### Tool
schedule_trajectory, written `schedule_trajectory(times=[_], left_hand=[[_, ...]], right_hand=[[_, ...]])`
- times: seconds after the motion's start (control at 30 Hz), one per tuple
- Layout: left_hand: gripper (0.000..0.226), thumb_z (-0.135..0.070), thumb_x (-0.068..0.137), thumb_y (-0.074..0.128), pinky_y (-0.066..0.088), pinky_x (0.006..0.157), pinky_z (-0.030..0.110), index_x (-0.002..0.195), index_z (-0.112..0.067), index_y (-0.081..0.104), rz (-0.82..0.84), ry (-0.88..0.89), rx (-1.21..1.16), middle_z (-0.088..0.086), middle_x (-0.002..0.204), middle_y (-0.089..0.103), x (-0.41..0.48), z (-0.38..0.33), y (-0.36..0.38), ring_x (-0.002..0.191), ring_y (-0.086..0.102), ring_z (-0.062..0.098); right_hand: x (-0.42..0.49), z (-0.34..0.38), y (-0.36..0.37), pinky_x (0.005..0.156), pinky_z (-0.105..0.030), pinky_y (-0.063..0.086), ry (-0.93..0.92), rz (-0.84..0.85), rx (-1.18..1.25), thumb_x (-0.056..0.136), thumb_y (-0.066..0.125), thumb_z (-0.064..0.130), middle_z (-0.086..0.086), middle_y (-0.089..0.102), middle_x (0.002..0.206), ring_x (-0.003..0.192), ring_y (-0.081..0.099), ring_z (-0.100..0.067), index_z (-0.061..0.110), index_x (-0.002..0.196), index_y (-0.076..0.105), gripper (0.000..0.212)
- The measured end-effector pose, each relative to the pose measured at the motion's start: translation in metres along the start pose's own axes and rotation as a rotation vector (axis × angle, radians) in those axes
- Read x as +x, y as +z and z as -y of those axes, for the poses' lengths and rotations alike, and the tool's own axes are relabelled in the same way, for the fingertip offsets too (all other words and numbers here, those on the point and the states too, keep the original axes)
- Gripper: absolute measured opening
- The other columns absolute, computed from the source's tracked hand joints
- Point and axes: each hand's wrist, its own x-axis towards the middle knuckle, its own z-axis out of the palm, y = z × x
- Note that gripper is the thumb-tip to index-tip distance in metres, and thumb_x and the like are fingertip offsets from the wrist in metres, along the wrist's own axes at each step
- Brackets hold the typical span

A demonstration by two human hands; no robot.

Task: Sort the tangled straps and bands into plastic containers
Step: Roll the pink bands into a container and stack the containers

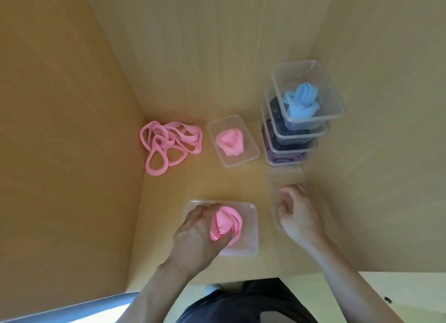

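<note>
Closest to the lens are dark trousers (241,303) at the lower edge, and above them two bare forearms reach onto the pale wooden desk (241,182). From my seat I see the left hand (198,228) curled round a rolled pink band (225,226), thumb underneath and fingers on the far side. The roll sits inside the near clear container (252,226). The right hand (298,214) lies with curled fingers over an empty clear container (284,177) by the right wall; I cannot tell whether it grips the plastic or merely rests there. Further back, a second container (251,153) holds another pink roll (229,141). Just left of it, in the corner, a loose tangle of pink bands (169,144) lies on the wood — loops overlapping, touching the left wall. To the right stands a stack of three containers (337,105): blue bands (301,100) on top, dark ones (275,110) in the middle, purple bands (284,158) at the bottom.
</note>
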Motion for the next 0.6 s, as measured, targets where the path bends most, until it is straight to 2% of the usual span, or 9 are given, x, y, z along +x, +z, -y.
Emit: schedule_trajectory(times=[0.07, 0.1, 0.17, 0.23, 0.43, 0.5, 0.6], left_hand=[[0.064, -0.061, 0.081, 0.066, 0.041, 0.093, 0.019, 0.138, -0.048, 0.042, 0.000, 0.005, -0.004, -0.025, 0.138, 0.047, 0.000, -0.001, 0.002, 0.127, 0.046, 0.002], [0.065, -0.061, 0.080, 0.067, 0.039, 0.090, 0.019, 0.139, -0.049, 0.039, 0.002, 0.003, -0.015, -0.025, 0.136, 0.047, -0.001, -0.001, 0.003, 0.126, 0.047, 0.002], [0.070, -0.062, 0.078, 0.068, 0.039, 0.087, 0.021, 0.139, -0.051, 0.034, 0.005, -0.004, -0.032, -0.024, 0.131, 0.048, -0.003, -0.001, 0.004, 0.122, 0.048, 0.004], [0.073, -0.063, 0.076, 0.069, 0.041, 0.086, 0.022, 0.138, -0.051, 0.033, -0.001, -0.003, -0.043, -0.023, 0.128, 0.047, -0.004, 0.001, 0.003, 0.121, 0.048, 0.005], [0.075, -0.067, 0.076, 0.071, 0.039, 0.089, 0.017, 0.138, -0.047, 0.035, -0.010, 0.041, -0.110, -0.028, 0.131, 0.039, -0.007, 0.002, -0.007, 0.122, 0.044, -0.001], [0.068, -0.065, 0.078, 0.067, 0.035, 0.084, 0.007, 0.136, -0.049, 0.036, -0.016, 0.055, -0.165, -0.034, 0.129, 0.037, -0.008, 0.006, -0.013, 0.118, 0.044, -0.007], [0.064, -0.068, 0.080, 0.063, 0.033, 0.081, 0.007, 0.136, -0.052, 0.036, -0.042, 0.053, -0.220, -0.039, 0.129, 0.037, -0.010, 0.011, -0.019, 0.113, 0.041, -0.018]], right_hand=[[-0.003, -0.011, -0.005, 0.095, -0.034, 0.044, -0.005, 0.018, -0.169, 0.084, 0.070, 0.014, -0.003, 0.057, 0.115, 0.110, 0.054, -0.027, 0.013, 0.113, 0.066, 0.029], [-0.006, -0.014, -0.005, 0.099, -0.039, 0.041, 0.003, 0.049, -0.232, 0.083, 0.074, 0.022, -0.004, 0.055, 0.119, 0.115, 0.051, -0.029, 0.013, 0.117, 0.064, 0.036], [-0.011, -0.016, 0.000, 0.106, -0.040, 0.035, 0.031, 0.117, -0.318, 0.081, 0.077, 0.041, -0.004, 0.048, 0.130, 0.123, 0.043, -0.028, 0.016, 0.125, 0.058, 0.054], [-0.015, -0.017, 0.008, 0.109, -0.039, 0.032, 0.047, 0.134, -0.366, 0.079, 0.076, 0.052, -0.003, 0.042, 0.138, 0.129, 0.038, -0.026, 0.019, 0.129, 0.054, 0.063], [-0.013, -0.016, 0.021, 0.108, -0.042, 0.034, 0.116, 0.036, -0.269, 0.077, 0.081, 0.045, -0.004, 0.044, 0.133, 0.127, 0.038, -0.027, 0.018, 0.121, 0.057, 0.057], [-0.011, -0.014, 0.022, 0.109, -0.040, 0.033, 0.124, 0.066, -0.258, 0.077, 0.079, 0.048, -0.002, 0.042, 0.133, 0.127, 0.037, -0.025, 0.021, 0.122, 0.056, 0.057], [-0.013, -0.014, 0.020, 0.110, -0.037, 0.034, 0.146, 0.073, -0.224, 0.077, 0.079, 0.050, 0.001, 0.040, 0.132, 0.127, 0.036, -0.023, 0.023, 0.121, 0.055, 0.057]])
